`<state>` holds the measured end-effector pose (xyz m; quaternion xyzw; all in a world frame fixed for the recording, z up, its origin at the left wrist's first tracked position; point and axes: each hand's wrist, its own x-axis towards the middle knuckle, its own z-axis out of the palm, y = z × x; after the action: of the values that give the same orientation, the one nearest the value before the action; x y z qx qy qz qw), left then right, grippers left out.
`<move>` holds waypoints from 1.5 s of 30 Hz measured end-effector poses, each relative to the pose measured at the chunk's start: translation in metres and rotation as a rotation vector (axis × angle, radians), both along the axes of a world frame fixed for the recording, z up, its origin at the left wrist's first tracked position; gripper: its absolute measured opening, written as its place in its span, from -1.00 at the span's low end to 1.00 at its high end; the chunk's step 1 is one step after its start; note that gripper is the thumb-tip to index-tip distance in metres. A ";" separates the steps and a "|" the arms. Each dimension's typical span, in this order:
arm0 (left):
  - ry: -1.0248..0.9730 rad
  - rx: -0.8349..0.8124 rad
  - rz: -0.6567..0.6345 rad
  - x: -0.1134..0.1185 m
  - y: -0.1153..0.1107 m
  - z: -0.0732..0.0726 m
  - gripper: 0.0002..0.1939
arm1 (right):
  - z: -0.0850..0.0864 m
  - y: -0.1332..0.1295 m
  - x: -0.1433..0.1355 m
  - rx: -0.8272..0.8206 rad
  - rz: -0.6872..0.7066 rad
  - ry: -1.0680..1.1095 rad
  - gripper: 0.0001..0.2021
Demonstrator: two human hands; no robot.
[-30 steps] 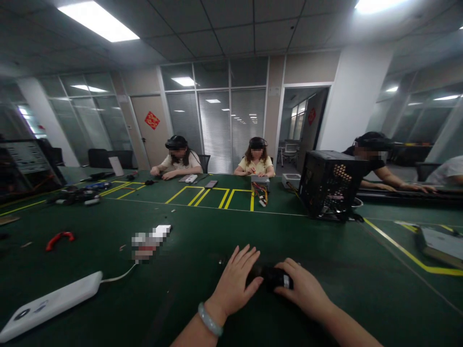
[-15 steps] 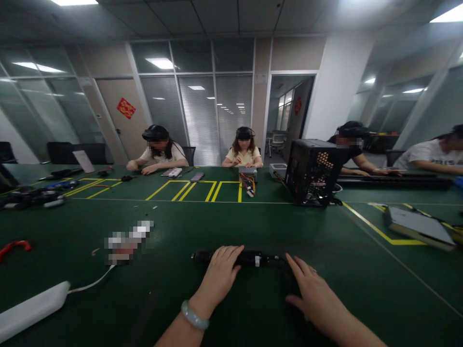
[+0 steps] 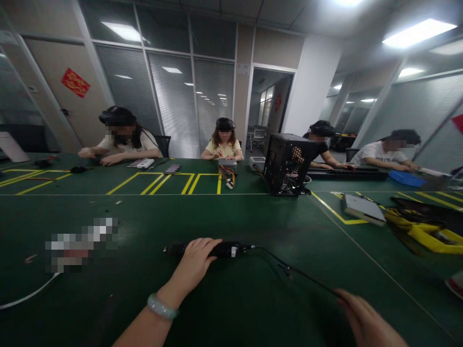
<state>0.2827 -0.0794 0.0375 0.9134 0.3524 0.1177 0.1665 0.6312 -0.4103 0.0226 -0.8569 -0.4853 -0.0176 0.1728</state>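
Note:
A black corded electric screwdriver [image 3: 224, 249] lies across the green table in front of me, its narrow tip pointing left. My left hand [image 3: 195, 262] is closed over the middle of its body, hiding part of it. From its right end a thin black cable [image 3: 307, 275] runs down to the right. At lower right, my right hand [image 3: 365, 315] pinches that cable and holds it stretched out. A small dark tie or clip [image 3: 287, 271] sits partway along the cable.
Beyond the hands stand a black computer case [image 3: 284, 164] and a power supply [image 3: 227, 166] with loose wires. To the right lie a grey box-shaped unit [image 3: 362, 209] and a yellow tray [image 3: 437, 239]. A blurred item [image 3: 81, 246] with a white cord is at left. Several people sit opposite.
My right hand has moved down and right from beside the screwdriver's cable end, drawing the cable out. My left hand stays on the screwdriver. The view has turned right.

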 end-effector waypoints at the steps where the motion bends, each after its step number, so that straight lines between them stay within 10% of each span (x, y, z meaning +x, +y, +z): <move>1: 0.002 0.000 -0.022 -0.003 -0.001 0.001 -0.51 | 0.017 0.008 0.016 0.031 -0.018 -0.062 -0.59; 7: -0.030 -0.007 -0.024 -0.008 -0.002 0.007 -0.53 | 0.080 0.090 0.085 -0.043 0.120 -0.169 -0.64; 17: -0.033 0.050 -0.029 -0.003 0.004 -0.003 -0.50 | 0.007 0.199 0.004 0.054 0.118 0.003 -0.68; 31: -0.041 0.102 -0.038 0.015 -0.002 0.018 -0.24 | 0.016 0.234 -0.055 0.150 0.396 0.308 -0.81; 38: -0.048 0.094 0.032 0.074 -0.022 0.018 -0.73 | 0.020 0.211 -0.044 0.095 0.666 0.407 -0.82; 45: -0.078 0.141 0.017 0.073 -0.022 0.013 -0.79 | 0.031 0.211 -0.050 -0.036 0.679 0.327 -0.94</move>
<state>0.3558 -0.1018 0.0503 0.9144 0.3445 0.1789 0.1145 0.5816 -0.1997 0.0540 -0.6416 -0.7079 0.1861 0.2291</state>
